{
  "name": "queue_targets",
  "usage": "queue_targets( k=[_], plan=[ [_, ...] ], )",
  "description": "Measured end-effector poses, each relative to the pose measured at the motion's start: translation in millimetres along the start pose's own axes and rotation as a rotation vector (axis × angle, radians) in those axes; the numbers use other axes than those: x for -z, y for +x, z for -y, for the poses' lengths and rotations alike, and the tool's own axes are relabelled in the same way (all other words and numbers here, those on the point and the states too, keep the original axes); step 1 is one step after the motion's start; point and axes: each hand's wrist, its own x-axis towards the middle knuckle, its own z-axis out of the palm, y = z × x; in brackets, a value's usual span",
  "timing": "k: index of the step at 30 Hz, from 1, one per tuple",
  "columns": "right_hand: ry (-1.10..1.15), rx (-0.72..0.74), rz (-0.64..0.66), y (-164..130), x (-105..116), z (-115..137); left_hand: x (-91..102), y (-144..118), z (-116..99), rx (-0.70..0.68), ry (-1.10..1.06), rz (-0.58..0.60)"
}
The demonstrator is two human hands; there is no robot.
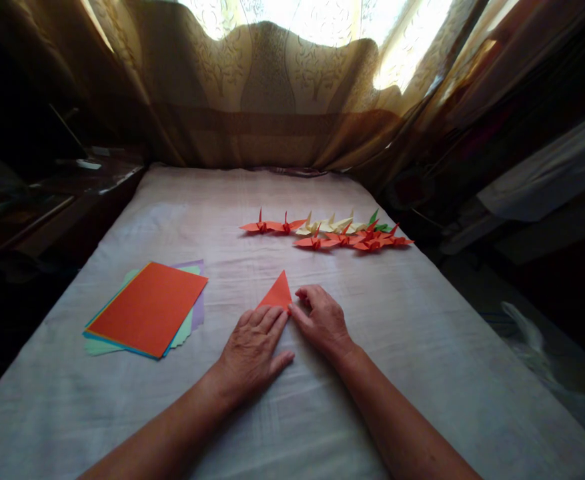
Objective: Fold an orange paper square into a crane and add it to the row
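An orange folded paper (277,293) is lying on the white cloth (422,333) near the middle of the table, its point aiming away from the person, and only the upper triangle is showing because the hands are covering its lower part. The left hand (252,353) is lying flat, palm down, with fingers stretched out and close together, pressing on the paper's lower left edge; it is gripping nothing. The right hand (322,320) is resting just beside it, fingers bent loosely with the tips touching the paper's right edge, again pressing rather than clasping. The two hands are nearly touching at the fingertips.

To the left, well apart from the hands, a stack of coloured sheets (147,310) is sitting with an orange sheet on top and green, blue and purple edges peeking out beneath. Farther back, a row of folded paper cranes (327,233) in orange, yellow and green is lying near the curtain (272,100).
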Motion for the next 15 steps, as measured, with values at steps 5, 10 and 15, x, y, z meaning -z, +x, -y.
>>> queue_targets(
  k=[5,10,15],
  plan=[
    [-0.066,0.066,0.031,-3,-3,0,-1.6,-1,2,-0.012,0.005,-0.017],
    [-0.008,0.086,0.073,-3,-2,-4,-2.6,-6,6,-0.045,0.024,-0.015],
    [0.001,0.102,0.059,-4,-1,-6,-4.5,-22,15,-0.071,0.104,-0.046]
  ],
)
